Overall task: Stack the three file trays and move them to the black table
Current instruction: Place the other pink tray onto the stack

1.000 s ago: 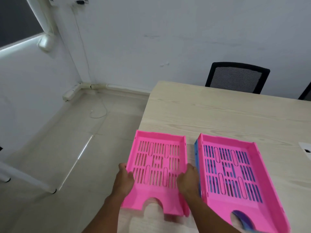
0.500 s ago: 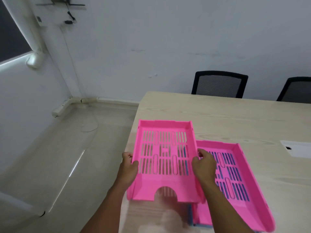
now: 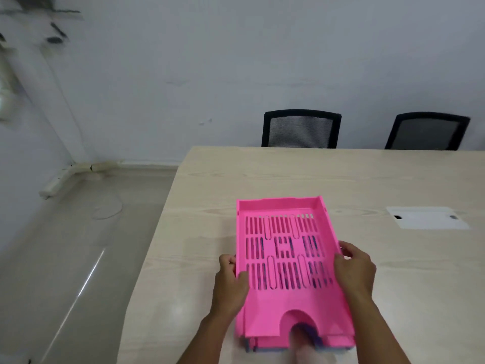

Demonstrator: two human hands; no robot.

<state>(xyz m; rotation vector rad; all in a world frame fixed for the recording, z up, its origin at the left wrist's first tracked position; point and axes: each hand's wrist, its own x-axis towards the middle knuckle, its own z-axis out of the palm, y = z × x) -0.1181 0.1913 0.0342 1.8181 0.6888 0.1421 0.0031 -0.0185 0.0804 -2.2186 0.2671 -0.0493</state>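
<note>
Pink top tray (image 3: 286, 306), unlabelled, gripped by both hands (image 3: 231, 282).

Pink tray (image 3: 286, 258) atop stacked trays.

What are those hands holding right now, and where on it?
The top pink file tray, gripped by its two long side walls: left hand on the left wall, right hand on the right.

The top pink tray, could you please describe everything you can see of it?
The top pink tray looks like glossy moulded plastic, with a slotted floor, low side walls and an arched cut-out at its near edge. It lies nearly level on the stack of trays on the light wooden table. The left hand and right hand grip its side walls.
</note>
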